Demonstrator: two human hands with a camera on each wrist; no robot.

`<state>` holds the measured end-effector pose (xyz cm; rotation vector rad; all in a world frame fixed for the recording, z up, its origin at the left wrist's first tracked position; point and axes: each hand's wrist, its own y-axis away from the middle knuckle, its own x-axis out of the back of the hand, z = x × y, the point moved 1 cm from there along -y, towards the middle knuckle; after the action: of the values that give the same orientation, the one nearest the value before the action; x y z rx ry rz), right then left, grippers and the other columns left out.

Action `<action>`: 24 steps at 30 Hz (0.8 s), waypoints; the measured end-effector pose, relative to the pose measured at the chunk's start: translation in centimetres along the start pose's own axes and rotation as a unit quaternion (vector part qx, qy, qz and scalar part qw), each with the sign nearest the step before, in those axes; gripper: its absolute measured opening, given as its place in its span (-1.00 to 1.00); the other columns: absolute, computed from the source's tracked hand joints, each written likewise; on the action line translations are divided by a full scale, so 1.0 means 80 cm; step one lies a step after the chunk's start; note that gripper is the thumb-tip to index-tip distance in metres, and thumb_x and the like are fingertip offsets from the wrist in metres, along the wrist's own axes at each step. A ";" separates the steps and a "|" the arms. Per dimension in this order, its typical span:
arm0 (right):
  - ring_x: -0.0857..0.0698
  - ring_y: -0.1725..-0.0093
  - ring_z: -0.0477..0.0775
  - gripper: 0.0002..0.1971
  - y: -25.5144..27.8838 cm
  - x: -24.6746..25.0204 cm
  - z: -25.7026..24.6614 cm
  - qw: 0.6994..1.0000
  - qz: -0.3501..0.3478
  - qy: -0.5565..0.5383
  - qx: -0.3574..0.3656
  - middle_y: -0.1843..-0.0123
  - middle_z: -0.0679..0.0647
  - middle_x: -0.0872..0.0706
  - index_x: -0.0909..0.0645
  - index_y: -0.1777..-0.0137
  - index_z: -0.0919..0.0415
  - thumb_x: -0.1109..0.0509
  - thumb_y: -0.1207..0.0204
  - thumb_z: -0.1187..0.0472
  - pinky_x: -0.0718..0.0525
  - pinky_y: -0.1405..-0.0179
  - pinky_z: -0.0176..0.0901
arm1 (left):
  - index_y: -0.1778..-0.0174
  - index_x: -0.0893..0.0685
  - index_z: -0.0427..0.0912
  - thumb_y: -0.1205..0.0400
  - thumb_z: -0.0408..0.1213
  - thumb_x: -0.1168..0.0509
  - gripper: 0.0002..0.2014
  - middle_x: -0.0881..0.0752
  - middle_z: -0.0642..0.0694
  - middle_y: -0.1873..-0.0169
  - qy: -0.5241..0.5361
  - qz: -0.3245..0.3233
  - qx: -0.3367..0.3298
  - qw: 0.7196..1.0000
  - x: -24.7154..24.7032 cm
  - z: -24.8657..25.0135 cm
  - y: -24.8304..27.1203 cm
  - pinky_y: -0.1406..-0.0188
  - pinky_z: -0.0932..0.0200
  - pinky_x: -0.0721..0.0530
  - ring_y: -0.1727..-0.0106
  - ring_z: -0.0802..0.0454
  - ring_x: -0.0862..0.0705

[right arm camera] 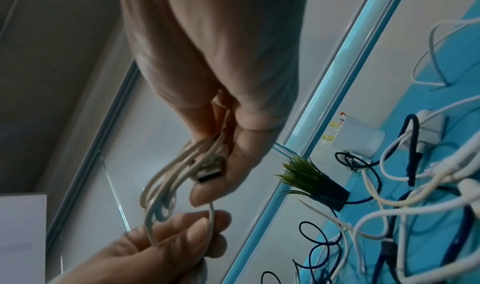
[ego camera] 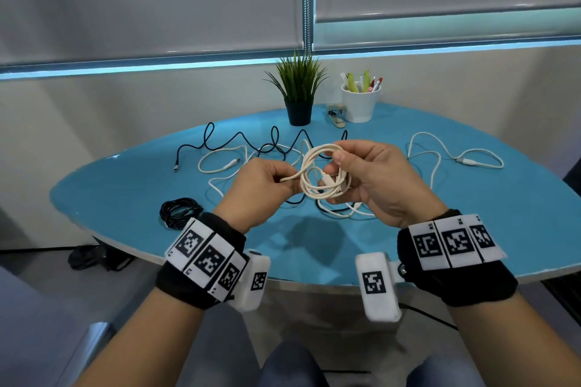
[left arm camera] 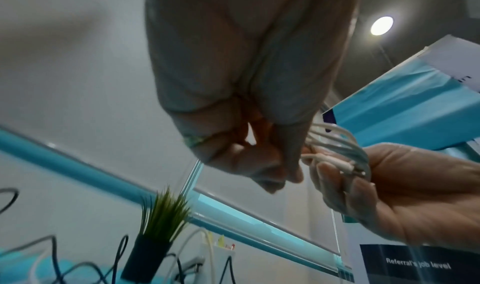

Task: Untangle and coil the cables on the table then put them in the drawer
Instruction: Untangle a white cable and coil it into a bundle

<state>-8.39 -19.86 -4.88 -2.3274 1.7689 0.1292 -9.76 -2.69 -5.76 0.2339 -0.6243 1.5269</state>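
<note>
Above the blue table [ego camera: 125, 198] my right hand [ego camera: 371, 176] grips a coil of cream cable [ego camera: 317, 173], thumb on top, with its USB plug [right arm camera: 209, 172] against the fingers. My left hand [ego camera: 267, 182] pinches the loose end of the same cable [right arm camera: 211, 216] just left of the coil. In the left wrist view the left hand [left arm camera: 259, 165] curls beside the coil's loops [left arm camera: 345, 151]. A coiled black cable [ego camera: 179, 212] lies at the table's front left. A loose black cable [ego camera: 239, 141] and white cables [ego camera: 220, 163] tangle behind my hands. Another white cable [ego camera: 456, 157] sprawls at the right.
A potted green plant [ego camera: 298, 94] and a white cup of pens [ego camera: 360, 100] stand at the back of the table, with a small stapler-like item [ego camera: 336, 118] between them. Window blinds hang behind. A dark bag [ego camera: 91, 258] lies on the floor at the left.
</note>
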 end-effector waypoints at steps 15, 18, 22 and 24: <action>-0.62 0.45 0.07 -0.80 -0.003 -0.006 0.003 0.998 0.022 0.049 0.045 0.46 0.10 -0.64 -0.69 0.14 0.14 -0.29 -0.58 0.40 -0.67 0.37 -0.04 | -0.06 -0.73 -0.25 -0.67 -0.10 -0.19 -0.68 -0.78 -0.16 0.09 0.070 -0.162 0.030 0.984 0.004 0.015 0.010 0.02 0.08 -0.78 0.17 -0.01 -0.78; -0.62 0.38 0.14 -0.81 -0.002 -0.009 0.005 0.997 0.011 0.060 0.050 0.41 0.16 -0.64 -0.69 0.11 0.16 -0.29 -0.58 0.41 -0.71 0.29 0.04 | -0.05 -0.72 -0.30 -0.66 -0.23 -0.24 -0.77 -0.76 -0.33 0.13 0.059 -0.113 0.017 0.992 0.002 0.010 0.006 0.01 0.05 -0.78 0.19 0.02 -0.73; -0.67 0.37 0.06 -0.79 0.000 -0.012 0.006 0.996 -0.012 0.073 0.044 0.38 0.14 -0.67 -0.70 0.10 0.13 -0.28 -0.59 0.41 -0.77 0.17 0.14 | -0.04 -0.61 -0.26 -0.65 -0.28 -0.21 -0.85 -0.72 -0.37 0.08 0.062 -0.059 -0.017 0.996 -0.008 0.013 0.007 0.03 -0.21 -0.74 0.17 -0.11 -0.68; -0.68 0.36 0.01 -0.78 0.001 -0.009 0.006 0.996 -0.016 0.079 0.044 0.39 0.07 -0.69 -0.71 0.09 0.11 -0.28 -0.59 0.40 -0.78 0.17 0.14 | 0.03 -0.56 -0.25 -0.64 -0.22 -0.21 -0.84 -0.68 -0.41 0.10 0.084 -0.054 -0.028 0.995 -0.011 0.015 0.009 0.03 -0.32 -0.71 0.15 -0.21 -0.68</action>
<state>-8.61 -19.09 -5.20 -2.3589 1.7681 -0.1373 -10.65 -3.97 -5.39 0.0946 -0.5123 1.4056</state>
